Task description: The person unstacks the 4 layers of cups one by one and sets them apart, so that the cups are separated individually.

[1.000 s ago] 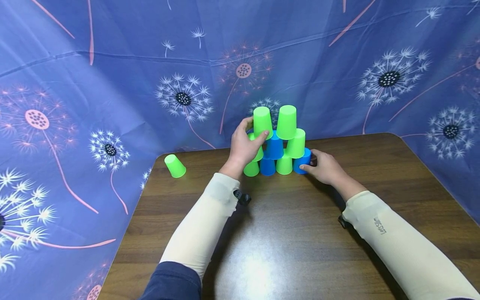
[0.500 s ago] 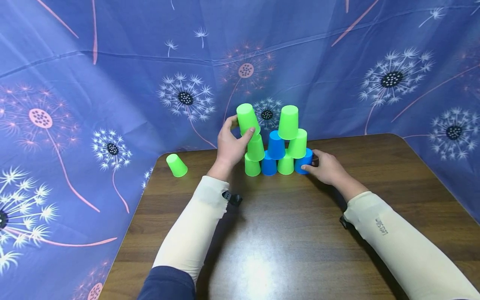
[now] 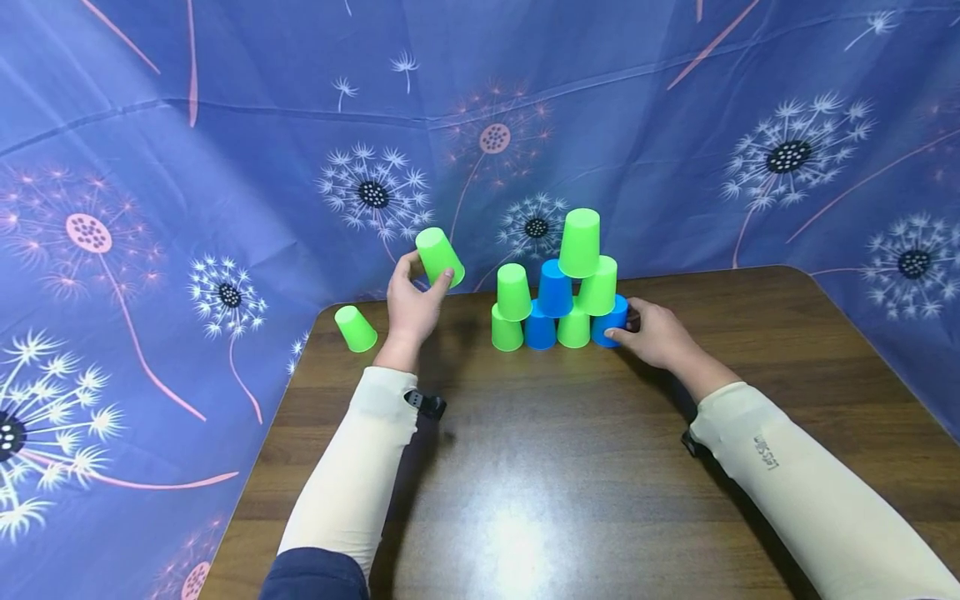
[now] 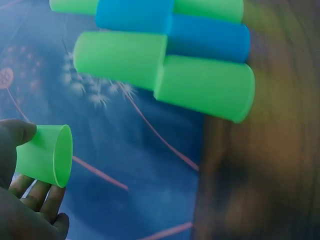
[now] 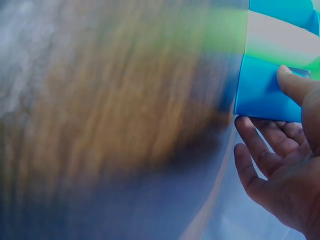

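Left of the cup stack, above the table, I'm gripping a green cup w/ the L hand, curling round it just cup-wide; w/ the R hand I'm pinching the blue cup at the stack's lower R end. Green cup's tilting, mouth down & R, looking smooth & bright. Loose cup's standing nr table's far L corner.

The wrist views cut the left hand and the right hand at their edges; the table is blurred there.
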Tool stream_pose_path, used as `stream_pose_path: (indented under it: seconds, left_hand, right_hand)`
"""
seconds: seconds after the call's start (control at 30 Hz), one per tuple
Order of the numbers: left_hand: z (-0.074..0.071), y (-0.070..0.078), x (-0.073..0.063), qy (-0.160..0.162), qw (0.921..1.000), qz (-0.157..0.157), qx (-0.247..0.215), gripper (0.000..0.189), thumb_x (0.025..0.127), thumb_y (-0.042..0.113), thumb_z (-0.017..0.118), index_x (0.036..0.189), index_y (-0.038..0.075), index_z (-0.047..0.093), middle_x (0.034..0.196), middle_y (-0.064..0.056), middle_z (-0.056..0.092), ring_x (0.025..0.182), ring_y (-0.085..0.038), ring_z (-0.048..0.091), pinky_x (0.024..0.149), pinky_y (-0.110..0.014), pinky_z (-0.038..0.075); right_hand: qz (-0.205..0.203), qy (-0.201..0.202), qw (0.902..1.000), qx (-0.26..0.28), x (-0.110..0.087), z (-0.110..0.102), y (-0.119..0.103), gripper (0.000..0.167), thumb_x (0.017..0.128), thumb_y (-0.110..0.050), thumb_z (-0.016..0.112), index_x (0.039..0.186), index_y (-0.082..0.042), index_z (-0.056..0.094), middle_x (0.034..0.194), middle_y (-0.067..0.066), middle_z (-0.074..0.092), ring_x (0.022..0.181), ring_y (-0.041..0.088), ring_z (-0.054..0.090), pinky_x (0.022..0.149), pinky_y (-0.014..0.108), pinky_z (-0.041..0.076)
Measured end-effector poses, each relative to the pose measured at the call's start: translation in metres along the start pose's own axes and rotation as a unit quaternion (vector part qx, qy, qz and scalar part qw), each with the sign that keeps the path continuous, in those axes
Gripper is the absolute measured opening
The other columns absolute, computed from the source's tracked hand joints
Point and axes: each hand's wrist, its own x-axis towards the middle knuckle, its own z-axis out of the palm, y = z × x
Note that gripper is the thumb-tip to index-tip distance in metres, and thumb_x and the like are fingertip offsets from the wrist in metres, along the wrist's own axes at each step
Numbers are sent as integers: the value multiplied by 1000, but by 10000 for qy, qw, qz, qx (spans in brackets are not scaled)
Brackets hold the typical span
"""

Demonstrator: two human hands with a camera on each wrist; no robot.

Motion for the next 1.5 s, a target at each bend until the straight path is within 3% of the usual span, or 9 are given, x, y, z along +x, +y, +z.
stream_pose_path:
  seconds: [0.27, 0.4, 0.63, 0.87, 1.03, 1.27, 1.5]
  left_hand:
    - [-12, -29, -8, 87, 9989, -293, 353, 51, 94, 24, 81, 137, 6, 59, 122, -12, 65, 118, -27, 59, 100, -46, 48]
    - [-16, -45, -10, 123, 9978, -392, 519, 51, 92, 24, 81, 134, 5, 60, 119, -12, 65, 114, -28, 59, 96, -43, 48]
    - [-26, -69, -13, -241, 9930, -763, 863, 56, 94, 23, 79, 138, 0, 54, 128, -17, 62, 119, -32, 58, 99, -43, 49]
    - [-34, -80, -17, -627, 9841, -1137, 1214, 59, 96, 21, 77, 141, -4, 48, 133, -24, 59, 122, -40, 58, 102, -48, 50]
    - [-37, -85, -19, -819, 9780, -1289, 1422, 59, 96, 19, 76, 142, -4, 47, 135, -24, 58, 126, -39, 57, 106, -49, 48]
    - [-42, -92, -21, -913, 9704, -1657, 1500, 58, 97, 21, 77, 142, 0, 46, 135, -21, 57, 126, -38, 57, 107, -49, 48]
    - [-48, -101, -21, -912, 9650, -1791, 1685, 60, 97, 19, 76, 143, -2, 44, 136, -24, 57, 127, -39, 57, 108, -50, 49]
  right_hand:
    - [-5, 47, 10000, -14, 1, -1, 1, 78, 101, -40, 72, 153, 7, 40, 129, 28, 62, 120, 44, 61, 100, 62, 52]
    - [-7, 52, 10000, -35, 1, -1, 2, 79, 101, -41, 72, 153, 8, 39, 129, 28, 62, 119, 45, 60, 100, 62, 52]
    - [-49, 104, 9999, -59, 1, -1, 1, 79, 100, -41, 72, 153, 9, 40, 129, 29, 62, 119, 45, 60, 99, 63, 52]
    - [-39, 86, 9999, -87, 1, -2, 2, 79, 100, -43, 71, 152, 8, 41, 128, 29, 62, 118, 45, 61, 99, 63, 52]
    - [-33, 70, 9999, -81, 2, -2, 2, 79, 100, -43, 71, 152, 8, 40, 128, 29, 62, 118, 45, 60, 99, 63, 51]
    - [0, 46, 10000, -85, 2, 0, 2, 81, 100, -46, 71, 153, 8, 40, 128, 29, 62, 118, 45, 60, 99, 63, 52]
    - [18, 19, 10000, -46, 3, 1, 1, 81, 100, -45, 71, 153, 8, 40, 129, 29, 62, 119, 45, 60, 99, 63, 52]
